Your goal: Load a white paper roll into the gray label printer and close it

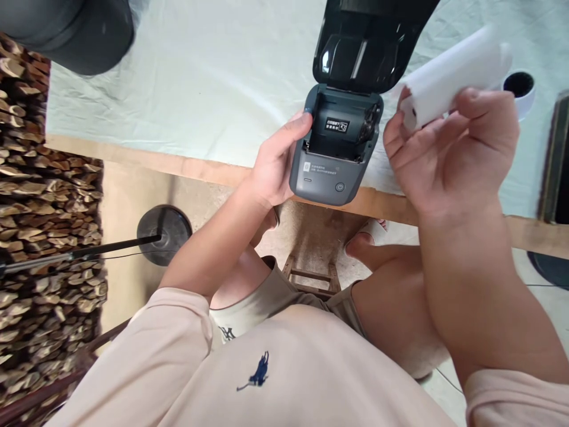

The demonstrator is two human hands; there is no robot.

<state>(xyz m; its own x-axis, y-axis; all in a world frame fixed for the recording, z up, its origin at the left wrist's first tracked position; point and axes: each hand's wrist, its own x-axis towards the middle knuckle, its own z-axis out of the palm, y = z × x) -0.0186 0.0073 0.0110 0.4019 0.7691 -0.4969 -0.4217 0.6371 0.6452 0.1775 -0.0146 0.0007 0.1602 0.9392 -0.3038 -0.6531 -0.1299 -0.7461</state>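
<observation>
My left hand [282, 157] grips the left side of a small dark grey label printer [326, 178], thumb on its rim. The printer's glossy black lid [342, 59] is swung up, and no roll shows in its paper compartment, where a small printed sticker is visible. My right hand [457, 142], to the right of the printer and apart from it, is closed around a white paper roll [448, 77] held at a slant. Part of the roll is hidden by my fingers, and its far end is blurred.
A pale cloth [200, 77] covers the wooden-edged table. Behind my right hand is a white round object with a dark centre [519, 85]. A dark cylinder [84, 35] stands at the far left, and a dark flat device [558, 160] lies at the right edge. Firewood [48, 225] is stacked beside the table.
</observation>
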